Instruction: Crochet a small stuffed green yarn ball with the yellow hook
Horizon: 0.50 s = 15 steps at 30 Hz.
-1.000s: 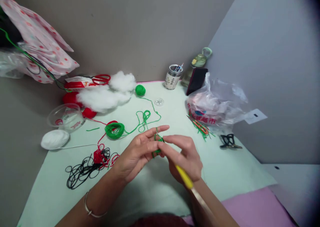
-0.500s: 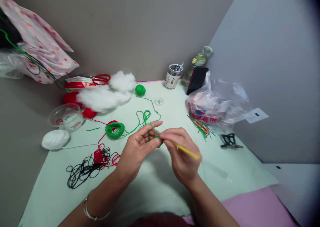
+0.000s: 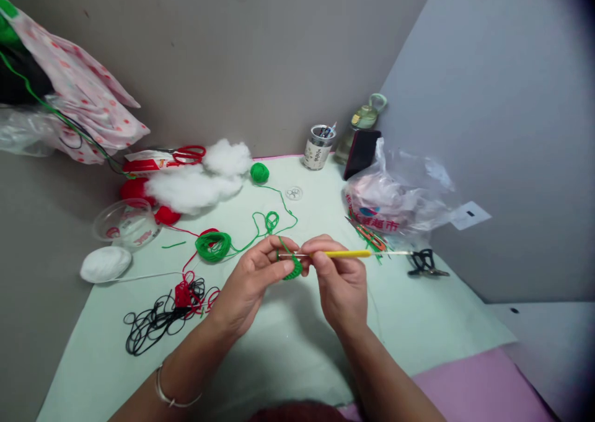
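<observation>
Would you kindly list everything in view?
Crochet hook: 1, yellow, centre
Crocheted piece: 1, green, centre
Yarn ball: 1, green, back centre
Yarn coil: 1, green, left
White ball: 1, white, left
Cord tangle: 1, black, left
Yarn clump: 1, red, by tangle
Stuffing clumps: 2, white, back left
Red bundles: 2, red, by stuffing
Scissors: 1, red, back left
Tub: 1, clear, left
Case: 1, clear, back centre
Pen can: 1, silver, back
Bottle: 1, green, back right
Phone: 1, dark, by bottle
Bag: 1, translucent, right
Snips: 1, orange, by bag
Clip: 1, black, right
Cloth: 1, pink, upper left
Tabletop: 1, pale green, underneath
Bracelet: 1, silvery, front left
Left hand: 1, bare, holding piece
Right hand: 1, bare, holding hook
</observation>
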{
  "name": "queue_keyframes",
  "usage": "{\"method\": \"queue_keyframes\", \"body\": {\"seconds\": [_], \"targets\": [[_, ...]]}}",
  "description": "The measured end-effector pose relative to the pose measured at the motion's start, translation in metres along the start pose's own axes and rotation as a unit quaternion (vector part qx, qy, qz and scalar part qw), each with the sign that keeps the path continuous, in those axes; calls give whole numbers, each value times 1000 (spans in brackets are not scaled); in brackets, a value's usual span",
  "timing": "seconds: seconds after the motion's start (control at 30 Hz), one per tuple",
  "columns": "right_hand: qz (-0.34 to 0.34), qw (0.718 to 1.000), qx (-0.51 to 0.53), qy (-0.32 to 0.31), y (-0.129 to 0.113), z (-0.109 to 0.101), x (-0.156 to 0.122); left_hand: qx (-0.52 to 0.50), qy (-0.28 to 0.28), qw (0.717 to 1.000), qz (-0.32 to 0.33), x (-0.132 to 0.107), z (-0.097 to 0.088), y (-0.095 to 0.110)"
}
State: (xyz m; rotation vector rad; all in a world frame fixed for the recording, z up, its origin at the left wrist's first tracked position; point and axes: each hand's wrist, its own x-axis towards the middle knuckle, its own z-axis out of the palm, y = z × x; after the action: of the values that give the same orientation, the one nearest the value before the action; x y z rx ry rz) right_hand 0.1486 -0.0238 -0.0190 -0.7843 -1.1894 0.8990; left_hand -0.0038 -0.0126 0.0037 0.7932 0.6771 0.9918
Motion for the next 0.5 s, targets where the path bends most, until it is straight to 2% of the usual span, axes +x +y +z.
{"method": "queue_keyframes", "body": {"seconds": [0.07, 0.17, 0.3, 0.43, 0.5], "targets": [[-55, 995, -78, -5, 0, 2, -4, 17, 23, 1000, 6, -2, 2, -2], [-132, 975, -180, -6, -5, 0, -6, 11, 41, 999, -19, -7, 2, -5], [-138, 963, -224, 57, -12, -13, 3, -5, -11, 996, -93, -15, -3, -11], [-137, 945, -254, 152, -13, -32, 18, 38, -111, 981, -154, -24, -8, -23], [-117, 941, -249, 198, -11, -42, 26, 60, -140, 974, -168, -28, -9, -30]]}}
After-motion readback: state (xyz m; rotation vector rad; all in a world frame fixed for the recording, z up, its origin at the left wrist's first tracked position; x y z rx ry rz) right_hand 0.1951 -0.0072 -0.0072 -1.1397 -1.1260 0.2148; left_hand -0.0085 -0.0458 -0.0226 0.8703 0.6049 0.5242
